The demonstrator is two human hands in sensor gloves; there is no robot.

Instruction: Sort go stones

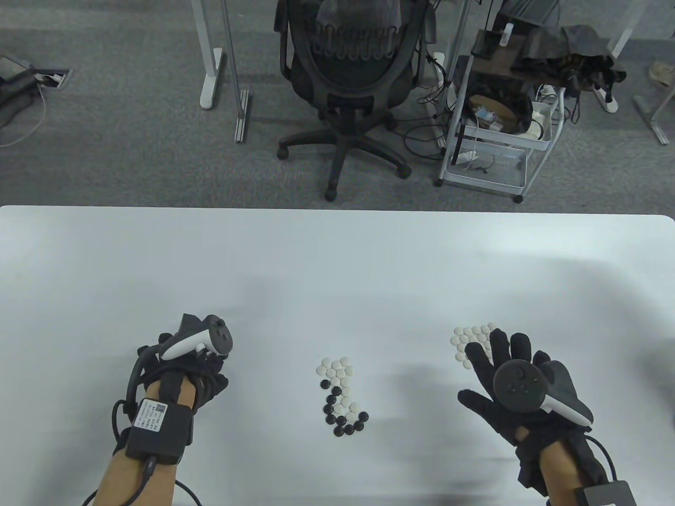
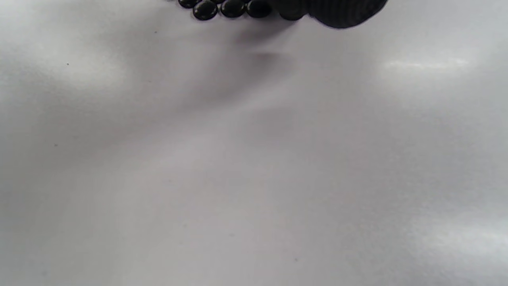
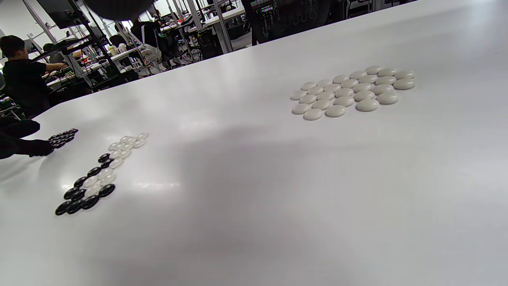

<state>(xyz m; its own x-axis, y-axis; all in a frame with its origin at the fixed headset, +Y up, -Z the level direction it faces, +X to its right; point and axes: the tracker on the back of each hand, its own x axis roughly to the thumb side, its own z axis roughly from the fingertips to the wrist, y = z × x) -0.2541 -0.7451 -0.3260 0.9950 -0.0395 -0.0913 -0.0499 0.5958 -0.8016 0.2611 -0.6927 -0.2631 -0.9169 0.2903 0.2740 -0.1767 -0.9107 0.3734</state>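
A mixed cluster of black and white Go stones [image 1: 340,390] [image 3: 99,174] lies at the table's front centre. A sorted patch of white stones [image 1: 469,337] [image 3: 351,93] lies to its right. My right hand [image 1: 482,363] hovers over the near edge of that patch, fingers straight and spread, holding nothing. My left hand [image 1: 184,369] is low at the left; its tracker hides the fingers from above. The right wrist view shows its fingers [image 3: 24,147] stretched along the table beside a small group of black stones [image 3: 63,137] [image 2: 222,8], with nothing seen between them.
The white table [image 1: 337,263] stretches bare behind the stones to its far edge. Beyond that edge stand an office chair [image 1: 350,79] and a white wire cart [image 1: 495,132]. A person [image 3: 20,75] sits at a far desk.
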